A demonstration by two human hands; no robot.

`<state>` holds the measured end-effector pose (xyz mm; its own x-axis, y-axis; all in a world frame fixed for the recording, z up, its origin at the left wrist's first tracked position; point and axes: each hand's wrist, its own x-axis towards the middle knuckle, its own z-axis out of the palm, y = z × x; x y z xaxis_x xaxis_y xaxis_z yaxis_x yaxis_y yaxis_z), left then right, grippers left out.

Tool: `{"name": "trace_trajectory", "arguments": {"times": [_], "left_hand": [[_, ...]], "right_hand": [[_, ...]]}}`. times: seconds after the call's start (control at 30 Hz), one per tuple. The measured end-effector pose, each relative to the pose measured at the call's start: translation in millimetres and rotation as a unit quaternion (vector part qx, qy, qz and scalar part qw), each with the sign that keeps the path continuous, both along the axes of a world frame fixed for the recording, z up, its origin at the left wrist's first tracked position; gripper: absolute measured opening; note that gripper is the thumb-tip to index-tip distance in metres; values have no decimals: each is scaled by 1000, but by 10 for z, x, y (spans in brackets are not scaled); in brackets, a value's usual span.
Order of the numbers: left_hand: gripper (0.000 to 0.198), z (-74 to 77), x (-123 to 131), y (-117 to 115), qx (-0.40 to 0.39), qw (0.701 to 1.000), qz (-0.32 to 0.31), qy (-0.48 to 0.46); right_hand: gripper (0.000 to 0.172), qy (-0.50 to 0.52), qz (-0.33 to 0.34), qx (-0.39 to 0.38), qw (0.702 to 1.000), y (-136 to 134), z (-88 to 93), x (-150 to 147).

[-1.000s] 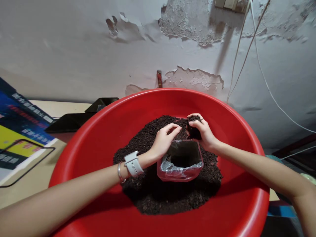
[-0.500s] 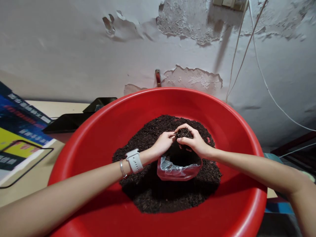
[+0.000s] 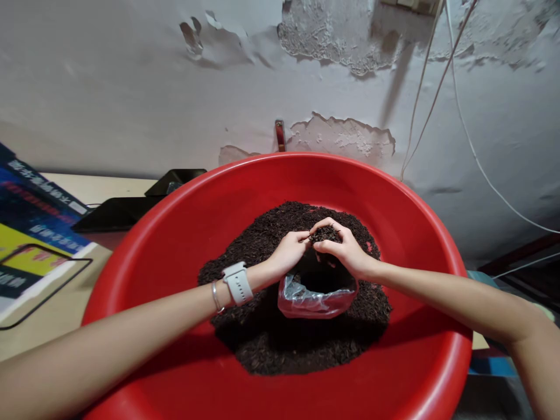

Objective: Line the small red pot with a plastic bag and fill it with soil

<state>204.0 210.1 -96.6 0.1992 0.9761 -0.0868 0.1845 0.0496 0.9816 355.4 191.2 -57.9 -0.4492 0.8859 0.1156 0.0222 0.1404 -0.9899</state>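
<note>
A big red plastic basin (image 3: 175, 233) holds a mound of dark soil (image 3: 262, 338). A small clear plastic bag (image 3: 315, 300) stands open in the middle of the mound. My right hand (image 3: 347, 251) is cupped over the bag's mouth with a handful of soil (image 3: 324, 234) in its fingers. My left hand (image 3: 286, 254) rests at the bag's left rim, fingertips touching the right hand's soil. A white watch and a bracelet sit on my left wrist (image 3: 236, 284).
The basin stands against a peeling white wall (image 3: 341, 137). A printed poster (image 3: 30, 233) and a dark flat object (image 3: 118, 213) lie on the beige table to the left. White cables (image 3: 459, 116) hang down the wall at right.
My right hand carried its handful of soil from the far side of the bag to above the bag's mouth, and my left hand closed in beside it. Since half a second ago both hands have hardly moved.
</note>
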Motion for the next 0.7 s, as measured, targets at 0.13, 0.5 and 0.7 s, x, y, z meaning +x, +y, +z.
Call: {"name": "trace_trajectory", "arguments": {"times": [0.13, 0.5, 0.7], "left_hand": [[23, 2, 1, 0, 13, 1000, 1, 8], [20, 12, -4, -4, 60, 997, 1, 45], [21, 21, 2, -18, 65, 997, -23, 28]], "right_hand": [[22, 16, -3, 8, 1000, -7, 17, -6], [15, 19, -2, -6, 1000, 10, 27, -21], [17, 32, 19, -49, 998, 4, 14, -17]]}}
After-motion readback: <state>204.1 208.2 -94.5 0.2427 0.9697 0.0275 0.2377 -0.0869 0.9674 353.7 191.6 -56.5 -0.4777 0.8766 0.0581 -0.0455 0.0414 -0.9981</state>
